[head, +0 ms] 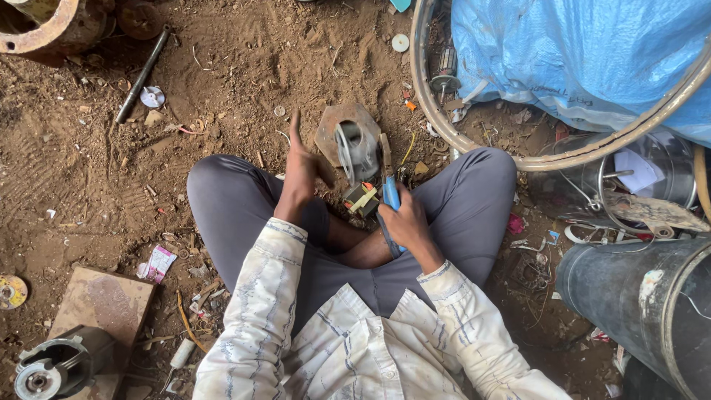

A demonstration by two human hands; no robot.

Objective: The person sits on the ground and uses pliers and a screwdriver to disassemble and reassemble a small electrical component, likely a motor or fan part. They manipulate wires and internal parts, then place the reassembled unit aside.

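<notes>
I sit cross-legged on dirt ground in grey trousers. My right hand (404, 221) grips the blue handles of a pair of pliers (389, 194), whose jaws point up toward a grey metal motor part (358, 148) lying on a rusty hexagonal plate (332, 122). A small transformer-like piece (361, 198) with yellow and orange bits lies just left of the pliers. My left hand (302, 167) is raised beside the plate, fingers apart and index pointing up, holding nothing.
A bent metal rim (474, 144) rings a blue tarp (585, 59) at upper right. A dark cylinder (644, 304) lies at right, a clear container (652, 174) above it. A rusty block (100, 304) and motor housing (52, 367) sit lower left; a metal rod (142, 74) upper left.
</notes>
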